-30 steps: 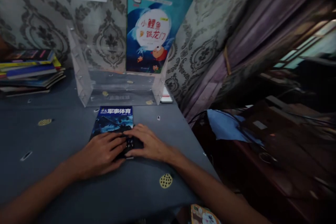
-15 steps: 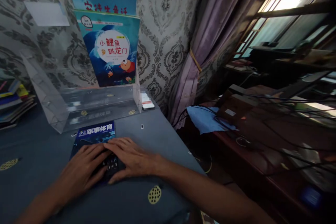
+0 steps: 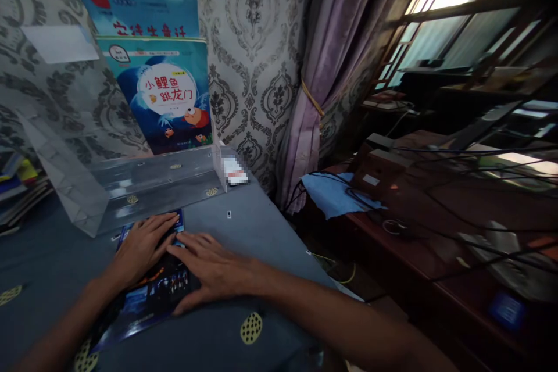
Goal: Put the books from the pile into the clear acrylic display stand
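Note:
A dark blue book (image 3: 146, 296) lies flat on the cloth-covered table (image 3: 270, 261). My left hand (image 3: 142, 247) rests on its upper part, fingers stretched out and covering most of the title. Lower and to the right, my right hand (image 3: 213, 264) lies over the book's right edge, its fingers extended and the thumb apart. Neither hand is gripping anything. Beyond the hands stands a clear plastic book stand (image 3: 157, 197). Two blue picture books are upright in it, the front one (image 3: 170, 99) overlapping the taller back one (image 3: 143, 9).
A stack of books (image 3: 21, 197) sits at the far left. Behind the stand's right end lies a small white item (image 3: 235, 171), blurred out. A tied purple curtain (image 3: 309, 110) hangs beside the wall. To the right, a dark red table (image 3: 418, 256) carries cables and a blue cloth (image 3: 331, 195).
My left hand has moved up over the book's title, uncovering the lower cover. The right hand stays at the right edge. The whole view has shifted slightly.

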Demonstrator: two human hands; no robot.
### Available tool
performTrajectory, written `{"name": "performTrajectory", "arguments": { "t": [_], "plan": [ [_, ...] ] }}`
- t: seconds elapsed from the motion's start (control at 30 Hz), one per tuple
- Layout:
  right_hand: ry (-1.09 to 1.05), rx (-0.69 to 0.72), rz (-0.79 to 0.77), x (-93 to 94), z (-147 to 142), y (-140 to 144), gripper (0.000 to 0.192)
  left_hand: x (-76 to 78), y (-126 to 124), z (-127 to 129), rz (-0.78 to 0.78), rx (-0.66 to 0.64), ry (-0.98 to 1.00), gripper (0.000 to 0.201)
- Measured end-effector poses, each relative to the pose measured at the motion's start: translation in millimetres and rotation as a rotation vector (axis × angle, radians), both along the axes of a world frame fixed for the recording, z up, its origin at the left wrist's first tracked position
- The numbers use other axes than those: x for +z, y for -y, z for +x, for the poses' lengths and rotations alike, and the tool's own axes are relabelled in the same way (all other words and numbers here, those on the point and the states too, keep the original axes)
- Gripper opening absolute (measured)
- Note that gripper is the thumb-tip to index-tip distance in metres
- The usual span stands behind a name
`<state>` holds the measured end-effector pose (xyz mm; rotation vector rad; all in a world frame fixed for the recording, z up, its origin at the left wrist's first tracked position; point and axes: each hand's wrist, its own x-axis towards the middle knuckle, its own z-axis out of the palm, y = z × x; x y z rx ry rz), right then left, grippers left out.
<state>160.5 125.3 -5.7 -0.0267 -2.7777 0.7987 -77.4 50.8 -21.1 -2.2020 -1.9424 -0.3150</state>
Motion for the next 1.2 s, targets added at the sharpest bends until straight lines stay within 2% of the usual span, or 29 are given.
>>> {"name": "performTrajectory", "arguments": {
  "t": [0.17, 0.43, 0.63, 0.8, 0.9, 1.0, 1.1, 1.2],
  "plan": [
    [0.063, -0.020, 0.008, -3.1, 0.2, -0.8, 0.100, -1.8, 0.9, -2.0, 0.027, 0.054, 0.036, 0.051],
    [0.083, -0.007, -0.001, -6.0, 3.4, -3.8, 0.100, -10.5, 13.6, -23.2, 0.114, 0.199, 0.066, 0.055],
    [0.114, 0.007, -0.084, 0.1, 9.9, -5.0, 0.094, -26.1, 26.3, -36.7, 0.185, 0.194, 0.136, 0.052],
    [0.139, 0.006, -0.140, 0.7, 12.5, -6.3, 0.093, -43.2, 44.3, -45.4, 0.278, 0.207, 0.112, 0.050],
    [0.152, 0.019, -0.153, -0.8, 11.8, -8.7, 0.093, -52.1, 55.6, -44.4, 0.319, 0.287, 0.081, 0.050],
    [0.178, 0.032, -0.156, -1.6, 11.8, -11.0, 0.095, -56.8, 61.6, -39.7, 0.296, 0.380, 0.097, 0.050],
    [0.187, 0.028, -0.169, -3.3, 12.7, -11.7, 0.095, -57.9, 61.5, -36.9, 0.277, 0.410, 0.219, 0.050],
    [0.157, 0.006, -0.182, -9.7, 12.4, -10.6, 0.096, -52.8, 58.8, -37.3, 0.281, 0.436, 0.472, 0.051]
  ]
}}
